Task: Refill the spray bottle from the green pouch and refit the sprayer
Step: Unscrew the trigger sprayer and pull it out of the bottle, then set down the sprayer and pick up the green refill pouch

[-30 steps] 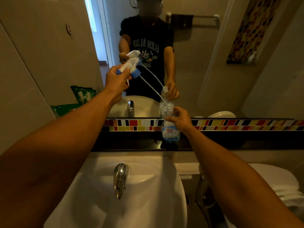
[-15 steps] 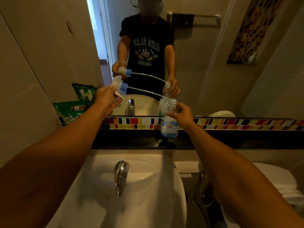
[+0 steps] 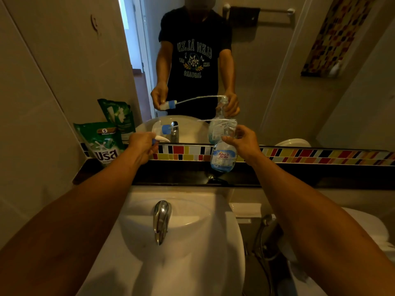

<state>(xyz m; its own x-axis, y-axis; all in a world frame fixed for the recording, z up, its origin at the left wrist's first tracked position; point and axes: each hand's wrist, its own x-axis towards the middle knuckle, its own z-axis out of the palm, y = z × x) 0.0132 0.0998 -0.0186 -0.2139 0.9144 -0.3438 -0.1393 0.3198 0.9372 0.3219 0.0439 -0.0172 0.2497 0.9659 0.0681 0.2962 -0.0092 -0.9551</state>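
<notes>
The left hand (image 3: 142, 144) is closed around the sprayer (image 3: 161, 134), fingers curled over its white body so that the trigger pokes out to the right of the knuckles and the blue collar shows just above them. The sprayer lies nearly sideways, well left of the bottle, and its thin clear tube runs rightward toward the bottle's mouth; the tube is faint against the mirror (image 3: 277, 71), and whether its tip is inside the neck cannot be told. The right hand (image 3: 243, 142) grips the spray bottle (image 3: 223, 154) by its upper part, thumb and fingers wrapped around the neck and shoulder from the right side. The bottle is clear with a blue-and-white label and stands upright on the dark shelf (image 3: 299, 174) below the band of coloured tiles (image 3: 320, 155). The green pouch (image 3: 102, 144) stands on the left end of that shelf, against the wall, apart from both hands. Below the shelf are the white sink (image 3: 192, 263) and its chrome tap (image 3: 160, 218). The mirror repeats both hands and the bottle.
</notes>
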